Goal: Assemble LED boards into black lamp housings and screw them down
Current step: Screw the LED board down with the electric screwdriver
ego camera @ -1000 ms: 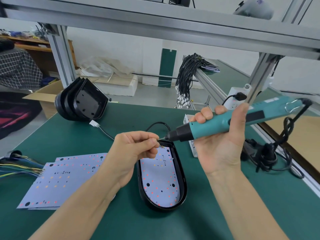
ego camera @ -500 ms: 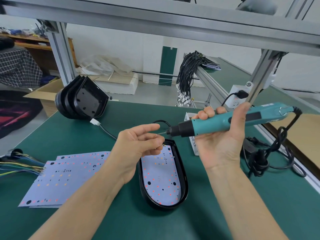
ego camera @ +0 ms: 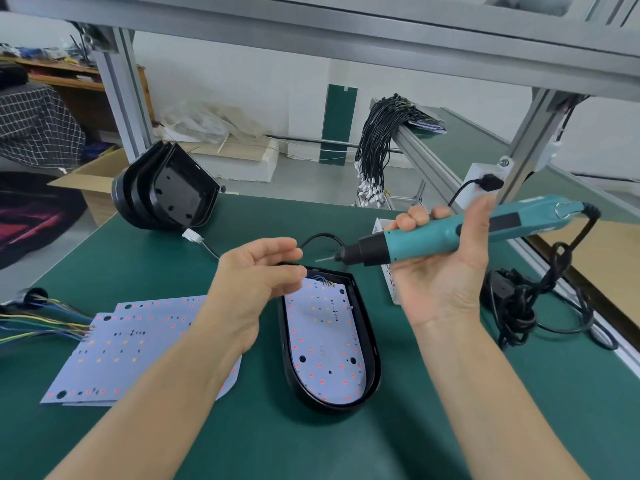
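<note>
Two hands: right (ego camera: 440, 268) grips electric screwdriver (ego camera: 450, 233); left (ego camera: 256, 275) loosely spread, holding nothing.

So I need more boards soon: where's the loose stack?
In the head view, the loose LED boards lie on the green mat's left, beside the black housing.

You see: 1 lamp housing (ego camera: 372, 341) w/ 1 LED board (ego camera: 323, 348) fitted; stack of loose boards (ego camera: 131, 344), count unclear; approx. 3 nested housings (ego camera: 162, 192); 1 screwdriver (ego camera: 450, 233); 2 hands (ego camera: 242, 289) (ego camera: 440, 282).
</note>
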